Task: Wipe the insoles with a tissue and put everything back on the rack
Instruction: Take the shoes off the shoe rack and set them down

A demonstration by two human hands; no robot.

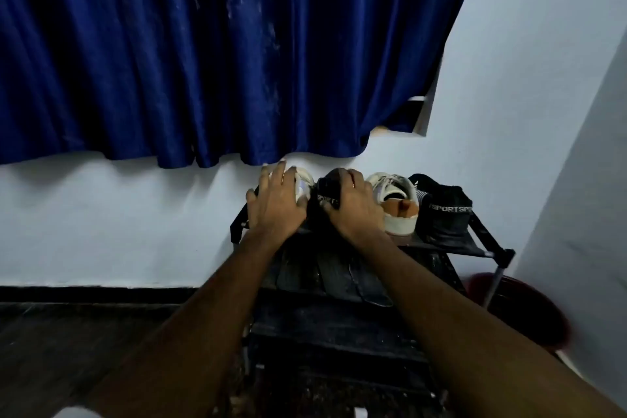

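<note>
A black shoe rack (475, 249) stands against the white wall. On its top shelf sit two white sneakers: one (303, 185) mostly under my left hand (274, 205), the other (395, 204) to the right, its tan insole showing. My left hand lies spread over the left sneaker, fingers fairly straight. My right hand (353, 202) grips a black sock (327, 195) with "SPORTS" lettering between the two sneakers. A second black "SPORT" sock (448, 214) lies at the shelf's right end. No tissue is visible.
A dark blue curtain (203, 54) hangs just above the rack. Dark sandals (356, 278) lie on the lower shelf. A dark red tub (529, 312) sits on the floor right of the rack, near the wall corner. The dark floor (68, 343) spreads to the left.
</note>
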